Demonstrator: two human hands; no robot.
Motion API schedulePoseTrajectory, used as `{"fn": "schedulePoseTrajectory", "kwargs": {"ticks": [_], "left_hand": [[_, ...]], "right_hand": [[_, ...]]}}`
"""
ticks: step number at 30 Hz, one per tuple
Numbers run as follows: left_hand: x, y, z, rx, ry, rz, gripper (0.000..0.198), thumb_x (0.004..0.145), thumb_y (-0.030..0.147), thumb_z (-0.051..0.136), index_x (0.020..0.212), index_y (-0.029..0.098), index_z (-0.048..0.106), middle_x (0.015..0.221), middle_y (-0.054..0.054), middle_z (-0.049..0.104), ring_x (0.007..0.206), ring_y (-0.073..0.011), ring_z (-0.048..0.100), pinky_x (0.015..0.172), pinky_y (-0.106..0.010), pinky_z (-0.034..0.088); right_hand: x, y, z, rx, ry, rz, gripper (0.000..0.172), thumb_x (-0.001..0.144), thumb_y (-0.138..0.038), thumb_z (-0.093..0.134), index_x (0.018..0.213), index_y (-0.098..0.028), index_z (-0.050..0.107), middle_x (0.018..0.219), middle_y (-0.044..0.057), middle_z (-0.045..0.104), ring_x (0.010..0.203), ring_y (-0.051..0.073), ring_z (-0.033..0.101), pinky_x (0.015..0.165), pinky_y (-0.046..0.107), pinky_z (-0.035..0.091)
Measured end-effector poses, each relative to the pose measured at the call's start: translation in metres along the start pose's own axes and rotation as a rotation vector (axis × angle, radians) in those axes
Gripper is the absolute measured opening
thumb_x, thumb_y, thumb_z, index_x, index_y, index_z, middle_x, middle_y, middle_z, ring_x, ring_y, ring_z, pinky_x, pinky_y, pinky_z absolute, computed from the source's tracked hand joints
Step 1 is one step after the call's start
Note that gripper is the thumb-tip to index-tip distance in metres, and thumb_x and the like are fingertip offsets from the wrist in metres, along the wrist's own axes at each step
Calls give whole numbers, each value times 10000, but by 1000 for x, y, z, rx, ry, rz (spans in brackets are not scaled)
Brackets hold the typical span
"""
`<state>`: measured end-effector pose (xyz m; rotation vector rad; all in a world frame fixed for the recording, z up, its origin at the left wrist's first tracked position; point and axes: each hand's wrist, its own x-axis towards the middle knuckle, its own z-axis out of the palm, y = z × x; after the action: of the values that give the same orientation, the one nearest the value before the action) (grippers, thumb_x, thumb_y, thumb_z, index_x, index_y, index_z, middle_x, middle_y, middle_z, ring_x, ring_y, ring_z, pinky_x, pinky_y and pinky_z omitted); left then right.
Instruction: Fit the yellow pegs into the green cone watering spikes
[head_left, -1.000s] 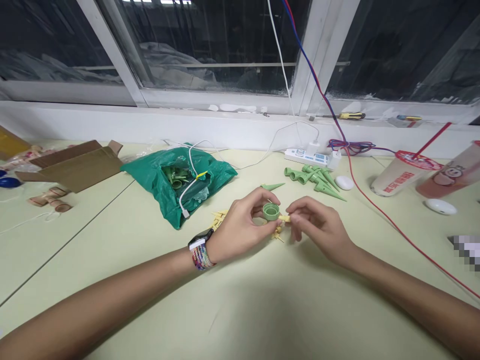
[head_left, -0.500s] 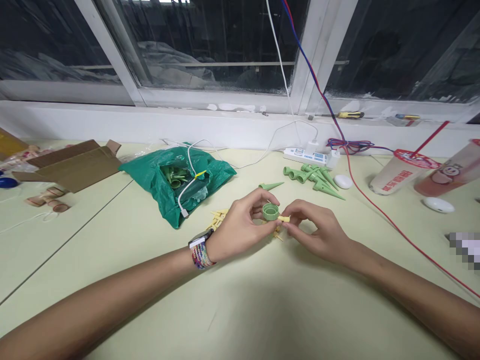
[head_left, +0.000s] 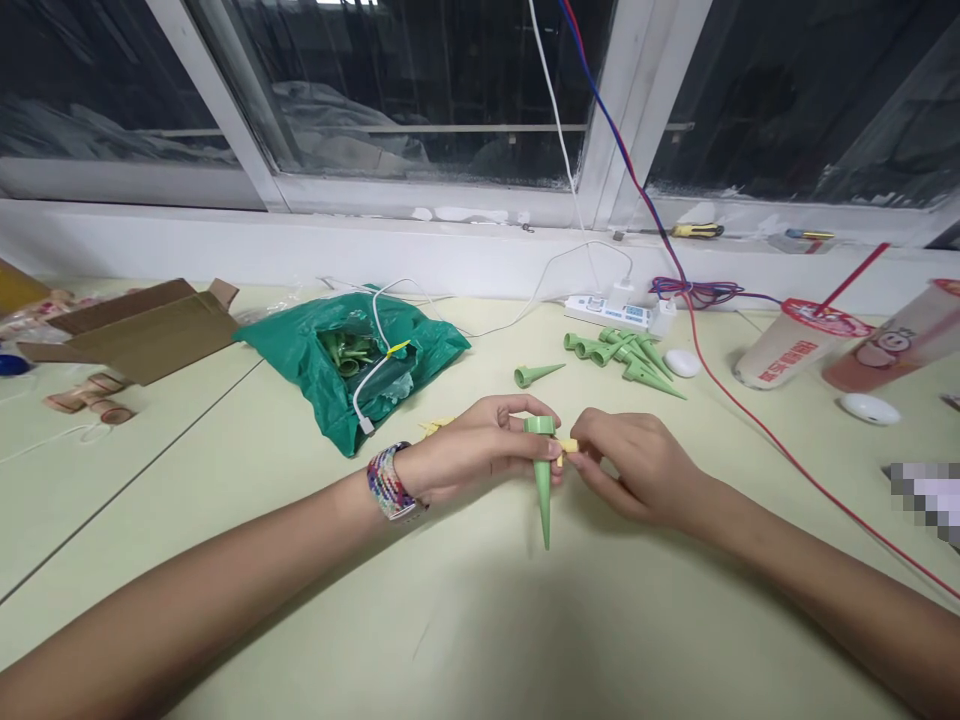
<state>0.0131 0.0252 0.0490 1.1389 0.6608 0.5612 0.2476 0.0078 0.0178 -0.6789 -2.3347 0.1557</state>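
My left hand (head_left: 480, 447) is closed on a green plastic spike (head_left: 543, 500), holding it by its wide round collar. The spike's tip points down toward me. My right hand (head_left: 637, 465) pinches a small yellow plastic valve piece (head_left: 568, 447) against the side of the spike, just under the collar; whether it is seated there I cannot tell. A single green spike (head_left: 536, 375) lies on the table beyond my left hand. Some small yellow pieces (head_left: 435, 427) show behind my left wrist, mostly hidden by it.
A green plastic bag (head_left: 300, 350) holding more green spikes lies behind on the left, beside a cardboard box (head_left: 150, 330). Several green spikes (head_left: 630, 355) are piled near a power strip (head_left: 607, 312). Two drink cups (head_left: 784, 345) and a red cable (head_left: 757, 420) are at the right.
My left hand has turned the green spike, so its collar opening no longer faces me and its long tip shows pointing down. The right hand stays beside it with the yellow piece.
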Motion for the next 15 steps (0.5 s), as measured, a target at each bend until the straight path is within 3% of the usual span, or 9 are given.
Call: {"fn": "schedulePoseTrajectory", "kwargs": {"ticks": [3,7,9,10,12,15], "left_hand": [[-2,-5,3,180,33,97,299,868,275,789,1062,173,586,889,-69,753,871,-201,756,882,-359,594],[-9,-16,6,842,237,555,194,929,242,675,1115,198,642,1009,-102,754,968,-223,728,866,-355,590],[-10,-18,6,1007,246,677,195,943,214,631,1135,205,667,1063,-120,754,1019,-235,713,903,-376,582],[-10,-17,7,974,258,663,187,937,212,639,1122,207,668,1047,-114,755,1000,-233,717,892,-374,586],[-8,-13,8,711,266,485,195,907,228,701,1093,202,648,969,-82,754,922,-220,736,854,-363,598],[-4,-5,11,165,85,100,295,858,264,785,1070,174,602,825,-39,727,816,-207,758,851,-375,607]], "right_hand": [[1,-3,4,202,-81,149,245,1037,-267,474,799,-220,447,689,-31,461,549,115,333,542,285,244],[5,-14,15,919,-212,674,393,1084,-441,309,738,-259,269,584,-78,262,482,118,241,477,266,248],[6,-17,19,1076,-252,797,402,1082,-471,272,736,-267,246,559,-90,213,459,119,202,453,267,234],[6,-18,19,1014,-228,784,402,1080,-466,285,733,-264,270,562,-83,245,467,122,234,466,270,248],[4,-15,18,668,-106,618,376,1075,-423,338,743,-247,356,608,-45,373,524,134,330,518,283,275],[-1,-7,14,95,45,204,281,1029,-330,443,765,-232,430,669,-4,470,560,146,335,551,320,230]]}}
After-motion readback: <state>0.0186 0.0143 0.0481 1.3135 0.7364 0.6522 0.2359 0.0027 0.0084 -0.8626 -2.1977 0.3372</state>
